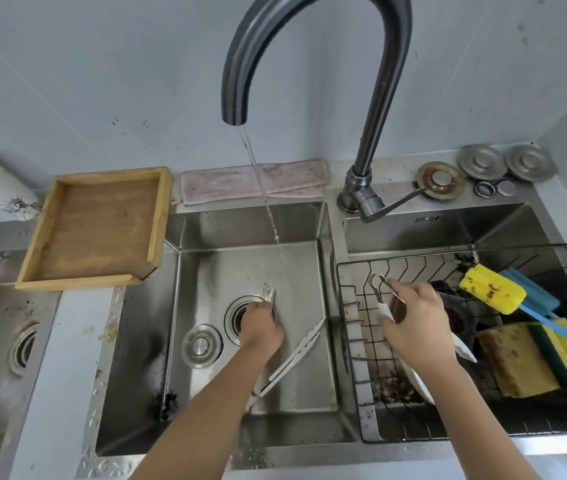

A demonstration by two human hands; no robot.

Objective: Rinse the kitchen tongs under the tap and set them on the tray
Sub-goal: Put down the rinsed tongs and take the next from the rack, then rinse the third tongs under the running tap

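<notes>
Head view: left hand (260,324) is gripping dirty tongs (296,355) low in the middle sink (323,237), beside the tap (304,46) stream; right hand (415,322) is closing on a second utensil (381,296) over the rack (355,327). Tray (102,226) is sitting at the sink's back-left corner.

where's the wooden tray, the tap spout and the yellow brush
wooden tray (102,223): head view, on the bare floor of the tray, left of the basin
tap spout (234,114): head view, on the mouth end where water runs out
yellow brush (491,289): head view, on its sponge head, in the wire rack
</notes>
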